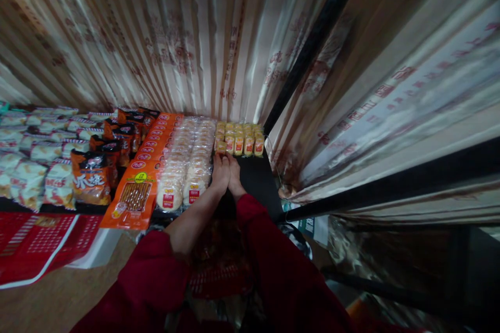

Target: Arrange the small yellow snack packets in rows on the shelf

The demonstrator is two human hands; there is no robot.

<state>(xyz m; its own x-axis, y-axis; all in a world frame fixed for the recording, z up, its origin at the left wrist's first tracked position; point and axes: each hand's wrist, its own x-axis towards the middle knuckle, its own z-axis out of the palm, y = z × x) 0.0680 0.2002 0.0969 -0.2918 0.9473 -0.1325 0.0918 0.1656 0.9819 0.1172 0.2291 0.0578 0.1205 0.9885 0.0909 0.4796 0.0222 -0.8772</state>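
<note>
Small yellow packets with red labels [239, 144] stand in rows at the back right of a black shelf [255, 177]. My left hand [221, 169] and my right hand [233, 169] are side by side at the front left of these packets, fingertips at the nearest one. The fingers look closed together, and whether they grip a packet cannot be made out. Clear-wrapped round white crackers [195, 182] stand in two rows just left of my left hand.
Orange flat packs [135, 192], orange-and-black bags [91, 177] and white snack bags [29, 182] line the shelf leftward. A red basket [47, 239] sits below. Dark poles [312, 47] and printed curtains [175, 36] stand behind and right.
</note>
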